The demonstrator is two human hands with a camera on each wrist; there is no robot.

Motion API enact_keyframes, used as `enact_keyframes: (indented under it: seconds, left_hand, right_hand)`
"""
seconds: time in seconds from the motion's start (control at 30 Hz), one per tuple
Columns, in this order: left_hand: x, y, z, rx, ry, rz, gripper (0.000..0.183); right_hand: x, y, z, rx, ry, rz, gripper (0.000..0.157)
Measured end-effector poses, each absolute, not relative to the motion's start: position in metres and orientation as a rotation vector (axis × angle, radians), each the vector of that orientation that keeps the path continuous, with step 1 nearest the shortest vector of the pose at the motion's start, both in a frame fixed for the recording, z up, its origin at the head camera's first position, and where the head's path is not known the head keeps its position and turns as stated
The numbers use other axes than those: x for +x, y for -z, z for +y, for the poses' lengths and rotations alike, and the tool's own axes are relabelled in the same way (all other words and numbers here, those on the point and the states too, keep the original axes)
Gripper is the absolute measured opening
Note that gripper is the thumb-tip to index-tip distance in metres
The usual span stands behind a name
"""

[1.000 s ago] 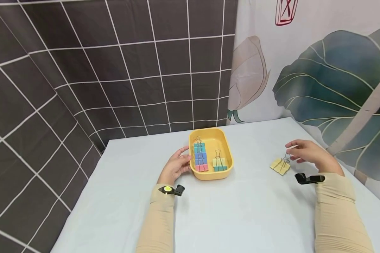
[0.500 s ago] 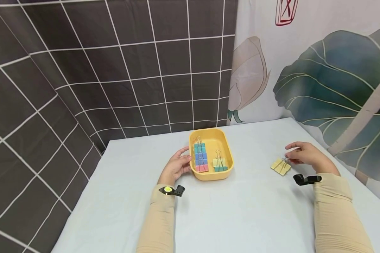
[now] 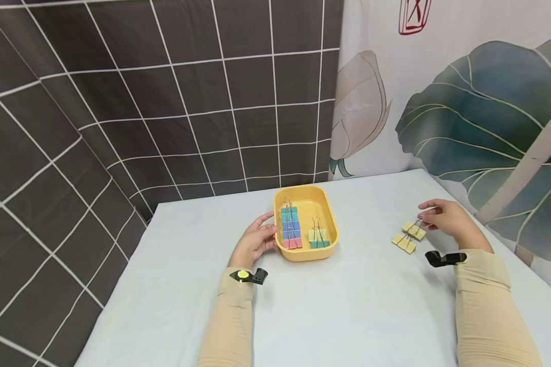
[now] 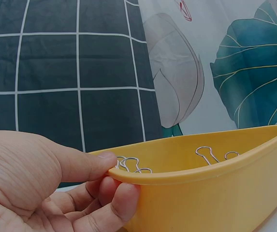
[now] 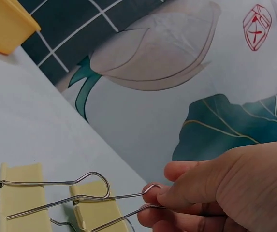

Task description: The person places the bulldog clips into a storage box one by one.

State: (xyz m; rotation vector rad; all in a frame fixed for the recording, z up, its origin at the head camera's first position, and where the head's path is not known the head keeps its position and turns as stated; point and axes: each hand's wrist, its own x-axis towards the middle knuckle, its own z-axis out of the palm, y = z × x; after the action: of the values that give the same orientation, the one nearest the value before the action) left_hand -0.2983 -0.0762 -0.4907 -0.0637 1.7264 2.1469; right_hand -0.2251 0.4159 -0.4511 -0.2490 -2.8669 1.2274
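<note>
In the head view my left hand [image 3: 251,242] holds the left side of a yellow plastic bin [image 3: 309,255]. The left wrist view shows the thumb over its rim [image 4: 186,176] and curled fingers against the outer wall. At the right, my right hand [image 3: 447,223] pinches the wire handle of a pale yellow binder clip [image 5: 102,210] between thumb and fingertips. Beside it is a second pale yellow binder clip [image 5: 24,198], whose wire handle overlaps the pinched clip in the right wrist view.
Inside the bin, a column of teal, blue and pink binder clips [image 3: 291,227] lines the left side. Pale yellow and green clips [image 3: 319,240] sit at its front right. Behind the white table [image 3: 349,316] hang a dark grid curtain [image 3: 188,102] and a leaf-printed curtain [image 3: 486,112].
My right hand has closed on one clip's handle and drawn that clip slightly back and right, so the two yellow clips now show apart. The left hand and bin stay put.
</note>
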Motion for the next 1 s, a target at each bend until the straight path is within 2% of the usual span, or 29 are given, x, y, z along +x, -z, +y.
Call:
enact_keyframes:
  seconds: [0.37,0.6,1.0]
  left_hand:
    - [-0.299,0.491,-0.076,-0.059,-2.153,1.731,0.055]
    - [-0.298,0.491,-0.076,-0.047,-2.15,1.741,0.056]
    - [-0.299,0.491,-0.076,-0.07,-2.141,1.742,0.055]
  right_hand:
    - [-0.23,0.447,0.413,-0.271,-1.113,-2.801,0.036]
    - [-0.243,0.427,0.402,-0.27,-1.027,-2.804,0.031]
    - [-0.272,0.397,0.357,-0.074,-1.022,-2.828,0.024]
